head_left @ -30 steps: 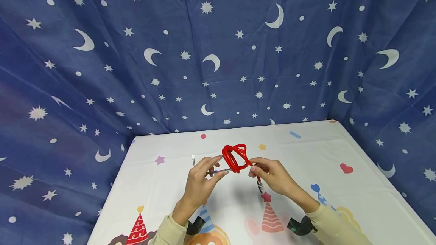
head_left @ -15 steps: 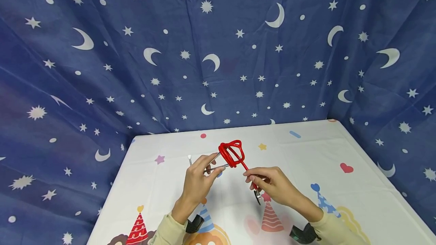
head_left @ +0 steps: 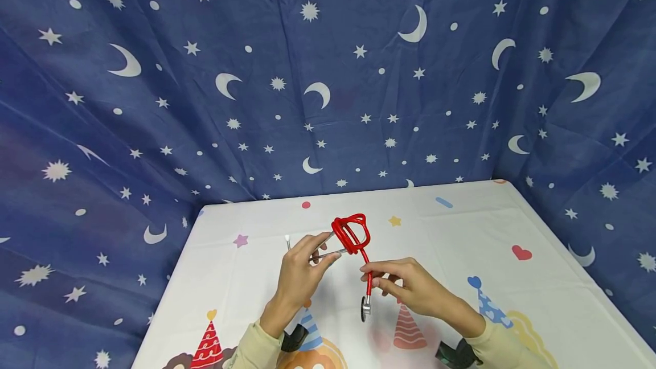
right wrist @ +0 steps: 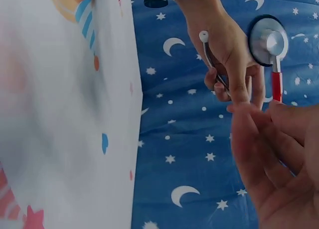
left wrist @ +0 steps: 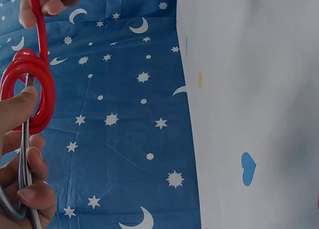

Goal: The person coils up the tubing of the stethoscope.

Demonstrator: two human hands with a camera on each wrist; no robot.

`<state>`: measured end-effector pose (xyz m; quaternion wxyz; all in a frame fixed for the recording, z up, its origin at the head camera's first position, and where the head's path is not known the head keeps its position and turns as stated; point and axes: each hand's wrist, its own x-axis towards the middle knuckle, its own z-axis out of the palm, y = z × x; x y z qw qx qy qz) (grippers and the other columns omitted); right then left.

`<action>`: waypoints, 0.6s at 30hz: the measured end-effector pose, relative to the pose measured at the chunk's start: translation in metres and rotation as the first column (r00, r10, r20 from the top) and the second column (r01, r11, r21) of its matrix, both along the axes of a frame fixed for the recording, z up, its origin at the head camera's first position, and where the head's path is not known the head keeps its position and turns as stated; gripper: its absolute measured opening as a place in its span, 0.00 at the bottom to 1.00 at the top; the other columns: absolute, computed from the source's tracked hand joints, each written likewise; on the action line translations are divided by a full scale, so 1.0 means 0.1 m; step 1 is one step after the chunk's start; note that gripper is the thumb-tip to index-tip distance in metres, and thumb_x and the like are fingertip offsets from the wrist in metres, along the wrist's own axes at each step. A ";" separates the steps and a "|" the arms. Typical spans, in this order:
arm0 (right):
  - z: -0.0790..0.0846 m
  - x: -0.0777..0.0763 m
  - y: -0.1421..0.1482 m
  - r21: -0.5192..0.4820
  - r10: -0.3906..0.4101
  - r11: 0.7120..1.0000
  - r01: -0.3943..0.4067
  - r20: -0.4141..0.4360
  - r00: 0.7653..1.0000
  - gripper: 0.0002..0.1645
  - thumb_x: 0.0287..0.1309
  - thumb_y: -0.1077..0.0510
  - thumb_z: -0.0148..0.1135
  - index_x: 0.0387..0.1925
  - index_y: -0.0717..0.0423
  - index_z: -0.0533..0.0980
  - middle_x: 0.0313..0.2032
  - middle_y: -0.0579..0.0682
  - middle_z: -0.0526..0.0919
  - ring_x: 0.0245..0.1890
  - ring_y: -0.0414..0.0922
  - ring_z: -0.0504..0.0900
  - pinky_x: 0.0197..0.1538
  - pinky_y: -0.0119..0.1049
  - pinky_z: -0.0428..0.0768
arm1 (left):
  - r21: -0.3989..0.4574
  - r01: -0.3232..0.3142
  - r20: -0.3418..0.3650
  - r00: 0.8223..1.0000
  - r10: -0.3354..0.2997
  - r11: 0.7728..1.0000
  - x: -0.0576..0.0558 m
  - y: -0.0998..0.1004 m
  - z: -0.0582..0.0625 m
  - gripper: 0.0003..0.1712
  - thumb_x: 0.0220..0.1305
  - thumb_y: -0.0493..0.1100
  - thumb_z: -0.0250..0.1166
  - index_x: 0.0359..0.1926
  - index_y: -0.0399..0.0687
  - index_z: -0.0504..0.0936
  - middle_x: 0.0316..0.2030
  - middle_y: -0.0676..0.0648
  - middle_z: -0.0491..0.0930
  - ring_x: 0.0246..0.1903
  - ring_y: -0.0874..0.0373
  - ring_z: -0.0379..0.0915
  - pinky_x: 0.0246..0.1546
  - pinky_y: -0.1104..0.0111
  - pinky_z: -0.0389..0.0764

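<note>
A stethoscope is held up above the table, its red tubing (head_left: 353,235) wound in a coil around the metal ear tubes (left wrist: 24,154). My left hand (head_left: 299,269) grips those ear tubes between thumb and fingers; a white ear tip (right wrist: 204,36) pokes out beside that hand. My right hand (head_left: 410,286) pinches the loose end of the tubing just above the round metal chest piece (head_left: 365,307), which hangs below the fingers. In the right wrist view the chest piece shows its dark rim and silver face.
Under both hands lies a white tablecloth (head_left: 246,283) printed with party hats, stars and hearts. A blue curtain (head_left: 328,73) with moons and stars stands behind the table and along its sides. Each wrist wears a dark strap-on camera.
My right hand has moved down and slightly left, drawing the tubing end out below the coil. The chest piece has swung left and now hangs down. The left hand has barely shifted.
</note>
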<state>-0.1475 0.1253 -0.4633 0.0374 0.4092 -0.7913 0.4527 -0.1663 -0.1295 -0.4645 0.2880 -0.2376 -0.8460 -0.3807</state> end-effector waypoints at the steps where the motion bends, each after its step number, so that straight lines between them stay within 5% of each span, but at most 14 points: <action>1: -0.01 0.00 -0.01 0.004 -0.017 1.000 0.017 -0.044 0.999 0.16 0.65 0.57 0.62 0.53 0.51 0.80 0.41 0.45 0.88 0.31 0.32 0.81 0.32 0.25 0.81 | 0.000 -0.001 0.000 1.000 0.001 1.000 0.00 0.01 0.00 0.25 0.52 0.46 0.76 0.53 0.46 0.83 0.31 0.52 0.80 0.24 0.60 0.74 0.26 0.76 0.78; 7: -0.03 -0.01 -0.08 -0.033 -0.163 0.987 0.160 -0.266 0.950 0.10 0.56 0.56 0.70 0.42 0.47 0.81 0.30 0.35 0.81 0.29 0.28 0.72 0.28 0.19 0.71 | -0.013 -0.007 -0.021 1.000 0.006 1.000 -0.01 0.04 -0.03 0.25 0.51 0.47 0.76 0.52 0.47 0.84 0.30 0.52 0.80 0.24 0.63 0.72 0.25 0.76 0.76; 18: -0.06 0.03 -0.26 -0.190 -0.246 0.956 0.225 -0.096 0.964 0.13 0.63 0.67 0.60 0.28 0.46 0.72 0.15 0.40 0.73 0.16 0.24 0.63 0.18 0.18 0.62 | -0.030 -0.021 -0.073 0.997 0.019 0.999 0.00 0.08 -0.04 0.26 0.51 0.48 0.77 0.51 0.48 0.84 0.30 0.52 0.80 0.23 0.62 0.73 0.23 0.76 0.74</action>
